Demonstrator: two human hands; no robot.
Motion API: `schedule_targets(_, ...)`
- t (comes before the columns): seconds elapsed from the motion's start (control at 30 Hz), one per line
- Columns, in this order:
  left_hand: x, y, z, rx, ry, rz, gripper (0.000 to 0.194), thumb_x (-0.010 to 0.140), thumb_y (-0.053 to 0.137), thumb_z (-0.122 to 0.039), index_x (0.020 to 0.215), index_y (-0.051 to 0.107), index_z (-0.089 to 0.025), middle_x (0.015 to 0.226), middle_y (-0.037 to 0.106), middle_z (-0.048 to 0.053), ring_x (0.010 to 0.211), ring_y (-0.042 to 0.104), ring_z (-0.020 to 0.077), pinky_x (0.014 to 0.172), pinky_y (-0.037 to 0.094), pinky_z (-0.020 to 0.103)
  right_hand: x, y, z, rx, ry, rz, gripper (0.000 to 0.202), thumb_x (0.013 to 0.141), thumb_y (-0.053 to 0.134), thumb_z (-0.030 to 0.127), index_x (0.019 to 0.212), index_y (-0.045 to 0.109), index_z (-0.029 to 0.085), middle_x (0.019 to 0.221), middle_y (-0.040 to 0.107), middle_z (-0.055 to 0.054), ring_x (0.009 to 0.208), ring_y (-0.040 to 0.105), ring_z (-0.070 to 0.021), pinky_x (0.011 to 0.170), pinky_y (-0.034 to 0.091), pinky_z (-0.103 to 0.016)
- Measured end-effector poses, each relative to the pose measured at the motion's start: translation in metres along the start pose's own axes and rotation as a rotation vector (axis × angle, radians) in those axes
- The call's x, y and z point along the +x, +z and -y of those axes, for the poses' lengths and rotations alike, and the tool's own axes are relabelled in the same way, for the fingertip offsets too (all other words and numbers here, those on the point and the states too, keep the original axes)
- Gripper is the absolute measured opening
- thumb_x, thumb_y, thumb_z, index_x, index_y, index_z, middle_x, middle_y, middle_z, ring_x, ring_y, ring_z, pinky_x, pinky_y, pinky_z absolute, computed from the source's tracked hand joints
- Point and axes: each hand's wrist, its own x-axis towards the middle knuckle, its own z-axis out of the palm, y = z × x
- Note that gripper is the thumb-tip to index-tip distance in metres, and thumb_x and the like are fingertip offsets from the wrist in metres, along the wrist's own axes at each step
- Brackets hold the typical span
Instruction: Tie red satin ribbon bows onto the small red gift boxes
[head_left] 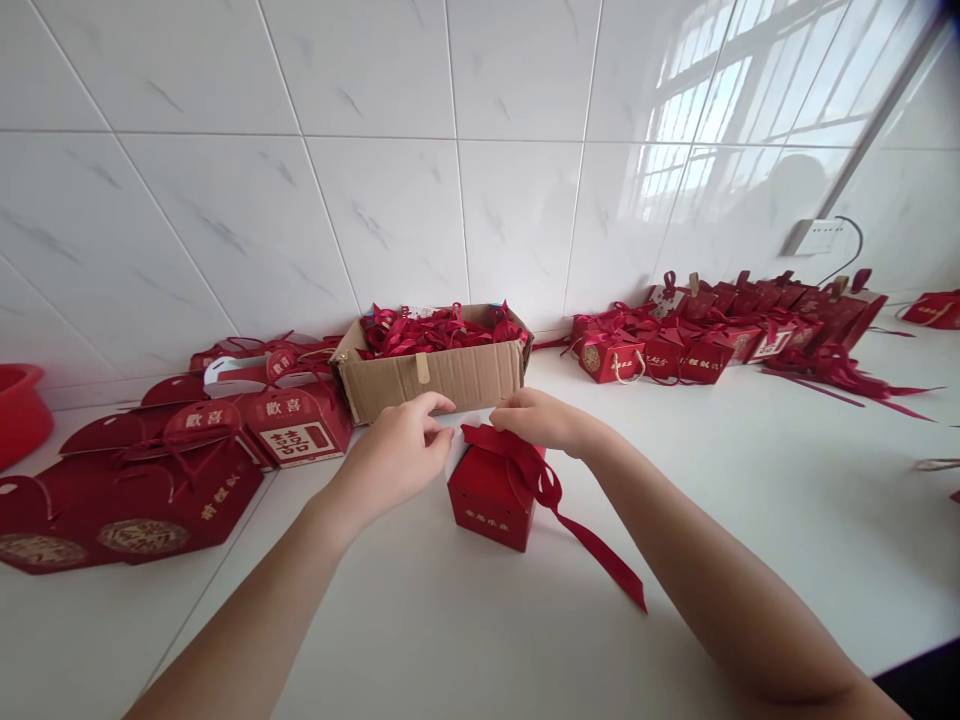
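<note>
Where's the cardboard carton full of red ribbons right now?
Head view, upper middle: the cardboard carton sits against the tiled wall, just beyond the small red box at the hands, with larger red boxes to its left.

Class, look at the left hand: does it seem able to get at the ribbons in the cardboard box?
Probably yes: the left hand is close in front of the cardboard box, whose top stands open, and the ribbons heap up to the rim.
</note>
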Motion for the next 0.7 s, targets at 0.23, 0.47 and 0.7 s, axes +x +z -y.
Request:
schedule_targets(0.23, 0.0023, 0.0002, 0.0024, 0.014, -0.008, 0.021, 0.032, 0.083, 0.044, -0.044, 0.107, 0.06, -0.031, 0.077, 0.071, -0.004, 0.053, 0.056, 0.0156, 0.047, 0.038, 0.025, 0.006, -0.0004, -0.0031, 0.076, -0.024, -0.02, 0.02, 0.071, 0.045, 0.029, 0.058, 0.034, 0.02, 0.057, 0.031, 0.004, 0.05, 0.028, -0.0096, 0.045, 0.022, -0.025)
schedule_targets(0.47, 0.0051, 0.0021, 0.0019, -0.007, 0.092, 0.047, 0.033, 0.083, 0.042, -0.043, 0.1, 0.067, -0.028, 0.072, 0.068, -0.001, 0.067, 0.062, 0.0194, 0.055, 0.042, 0.025, 0.0064, -0.0005, -0.0007, 0.078, -0.042, 0.009, 0.027, 0.071, 0.045, 0.029, 0.053, 0.028, 0.02, 0.055, 0.031, 0.004, 0.048, 0.028, -0.0084, 0.044, 0.022, -0.024)
schedule_targets(0.7, 0.0059, 0.0018, -0.0013, -0.048, 0.079, 0.068, 0.036, 0.079, 0.046, -0.047, 0.093, 0.07, -0.023, 0.082, 0.071, 0.002, 0.072, 0.064, 0.0216, 0.056, 0.045, 0.026, 0.0036, -0.0016, 0.0028, 0.04, -0.055, 0.018, 0.028, 0.07, 0.049, 0.037, 0.052, 0.037, 0.019, 0.056, 0.037, 0.003, 0.052, 0.035, -0.0098, 0.047, 0.028, -0.024)
